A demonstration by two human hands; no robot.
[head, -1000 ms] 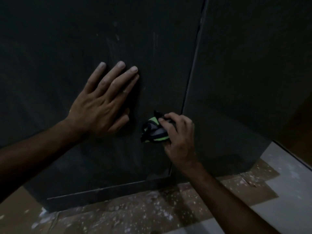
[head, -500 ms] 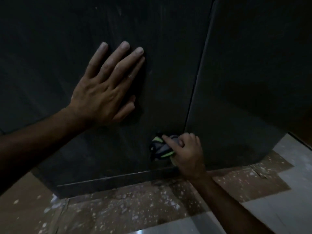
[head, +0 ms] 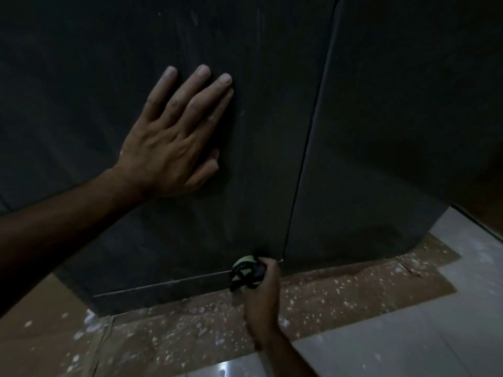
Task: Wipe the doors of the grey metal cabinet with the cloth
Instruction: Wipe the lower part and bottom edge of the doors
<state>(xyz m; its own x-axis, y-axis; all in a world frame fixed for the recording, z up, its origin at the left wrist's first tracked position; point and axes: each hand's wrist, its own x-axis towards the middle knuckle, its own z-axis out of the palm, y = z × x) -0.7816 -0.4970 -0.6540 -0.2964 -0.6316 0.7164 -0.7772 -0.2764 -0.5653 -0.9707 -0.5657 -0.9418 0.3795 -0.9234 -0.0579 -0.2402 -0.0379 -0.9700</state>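
Gripping the bunched green-and-black cloth (head: pixel 246 272), right hand (head: pixel 262 297) presses it against the bottom edge of the left cabinet door (head: pixel 258 164), just left of the door seam. Left hand (head: pixel 174 140) lies flat on the same door higher up, fingers straight and slightly spread.

a dim indoor room that looks under renovation or freshly painted: brown cardboard sheets (head: pixel 340 289) cover the floor at the foot of a tall grey metal cabinet (head: pixel 272 131), spattered all over with pale paint or plaster flecks, and glossy light floor tiles (head: pixel 408 341) show near and to the right where the covering ends
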